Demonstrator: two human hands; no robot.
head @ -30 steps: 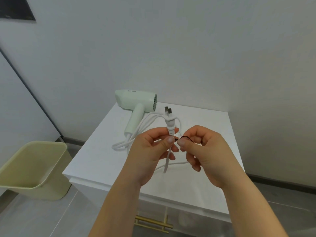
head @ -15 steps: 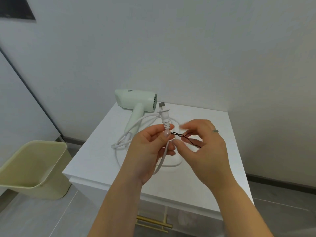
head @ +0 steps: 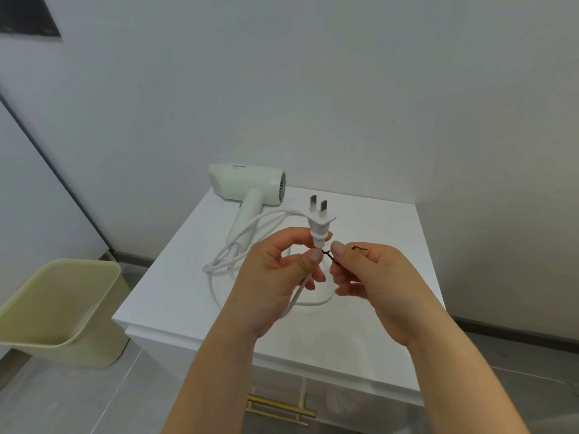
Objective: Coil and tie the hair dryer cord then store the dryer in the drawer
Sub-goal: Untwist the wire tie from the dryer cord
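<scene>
Hair dryer (head: 247, 183) lies at the cabinet top's (head: 391, 233) far-left corner; left hand (head: 275, 277) pinches the plug (head: 319, 227) upright, right hand (head: 372, 277) pinches the black twist tie (head: 330, 256) beside it

Hair dryer (head: 247, 182): pale green plastic, smooth, soft sheen.
Cord (head: 238, 242): white, smooth, rubbery-looking jacket.
Plug (head: 320, 228) in my left hand (head: 275, 277): white moulded plastic, ribbed collar; dull grey metal prongs.
Twist tie (head: 330, 257): thin black wire, matt.
Cabinet top (head: 391, 245): white, smooth, satin.
Drawer handle (head: 279, 410): brushed brass-coloured metal.
Bin (head: 59, 311): matt yellow-green plastic.
</scene>
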